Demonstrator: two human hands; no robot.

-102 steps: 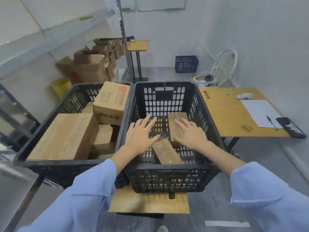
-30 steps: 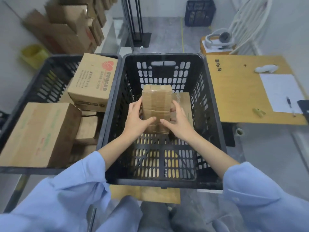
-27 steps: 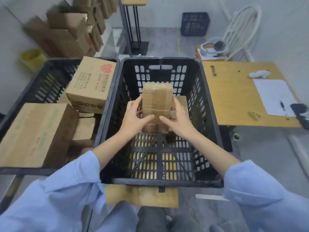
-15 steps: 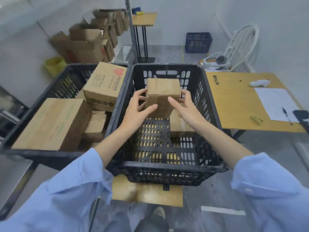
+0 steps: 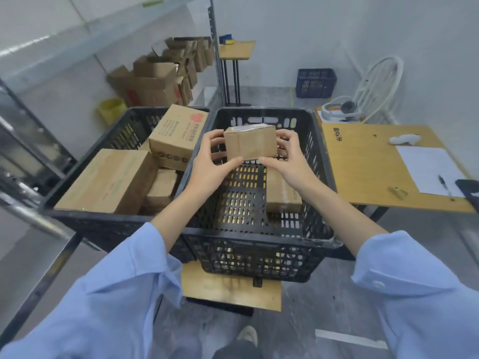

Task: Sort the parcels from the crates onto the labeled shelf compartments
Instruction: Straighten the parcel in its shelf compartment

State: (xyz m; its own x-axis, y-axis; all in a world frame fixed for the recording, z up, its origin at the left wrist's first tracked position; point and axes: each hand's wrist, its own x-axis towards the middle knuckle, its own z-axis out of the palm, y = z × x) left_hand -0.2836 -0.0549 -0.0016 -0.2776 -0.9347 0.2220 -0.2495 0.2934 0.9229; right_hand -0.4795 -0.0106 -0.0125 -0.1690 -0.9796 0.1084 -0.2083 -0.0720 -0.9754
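The right crate (image 5: 321, 161), black and slotted, holds 1 flat box (image 5: 281, 193) on its floor, at 4 o'clock from the crate's centre. The small box (image 5: 250, 142) is above the crate's far half, clear of the floor and held between both hands. The left hand (image 5: 207, 164) clamps its 9 o'clock side, thumb under the bottom edge and fingers curled round the side. The right hand (image 5: 287, 164) clamps the 3 o'clock side the same way.

The left crate (image 5: 103, 218) stands just beside the right crate at 9 o'clock. It holds at least 3 boxes:
- 1 large box (image 5: 108, 180) at the near side.
- 1 printed box (image 5: 178, 136) tilted on top at the far side.
- 1 smaller box (image 5: 160, 190) between them, partly covered.

At 3 o'clock a desk (image 5: 363, 164) carries a sheet of paper (image 5: 427, 169) and a pen (image 5: 444, 183). The dark item (image 5: 469, 189) at its right end is cut off by the frame. The lettering on the printed box is too blurred to read. The fingertips behind the small box are hidden.
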